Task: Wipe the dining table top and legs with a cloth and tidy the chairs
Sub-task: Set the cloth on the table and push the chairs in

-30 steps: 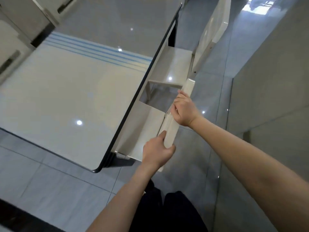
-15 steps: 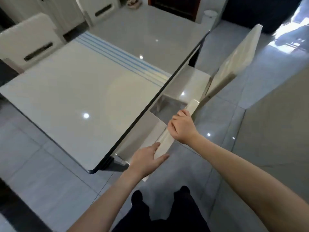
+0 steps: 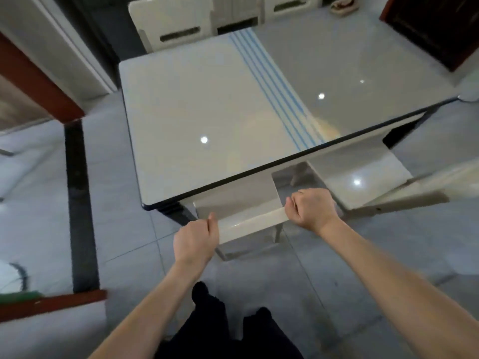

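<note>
Grey tiled floor [image 3: 108, 164]; red-brown door frame [image 3: 39, 79].

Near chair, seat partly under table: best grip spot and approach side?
Top edge of the chair back, from the side away from the table: it is a long straight bar facing that way. The left hand and right hand grip its two ends.

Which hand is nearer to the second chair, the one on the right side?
Right. The right hand grips the backrest at the end toward the second chair; the left hand grips the opposite end.
</note>
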